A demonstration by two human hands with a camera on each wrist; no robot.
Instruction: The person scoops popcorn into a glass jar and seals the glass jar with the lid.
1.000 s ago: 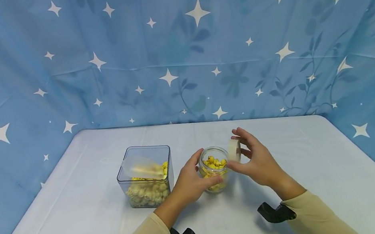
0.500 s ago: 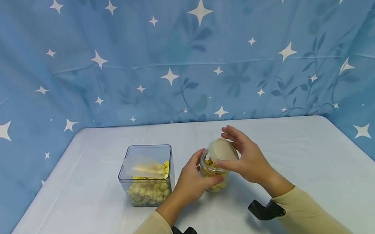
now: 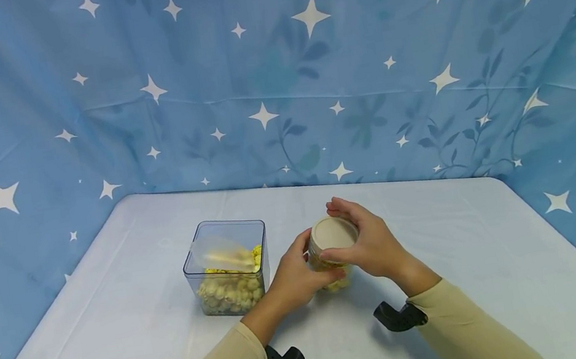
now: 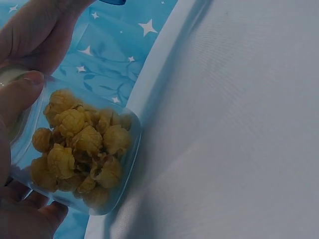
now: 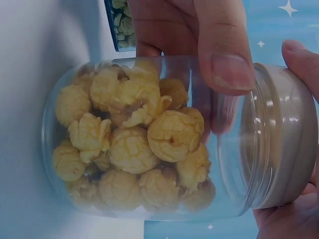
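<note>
A clear jar (image 5: 134, 144) of yellow popcorn stands on the white table. My left hand (image 3: 294, 278) grips it around its side, thumb across the front, as the right wrist view shows closely. On the jar's mouth sits a cream lid (image 3: 334, 233), held at its rim between the thumb and fingers of my right hand (image 3: 376, 244). In the right wrist view the lid looks level with the jar's rim; whether its thread is engaged I cannot tell. Popcorn (image 4: 82, 144) fills the lower part of the jar.
Left of the jar stands a square clear container (image 3: 227, 269) with more popcorn and a translucent whitish piece inside. The white table (image 3: 122, 341) ends at a blue star-patterned curtain (image 3: 272, 70) behind. Each wrist carries a black device.
My right hand has moved left and brought the lid from upright beside the jar, through a tilt, to flat over its mouth. The left hand keeps its grip on the jar.
</note>
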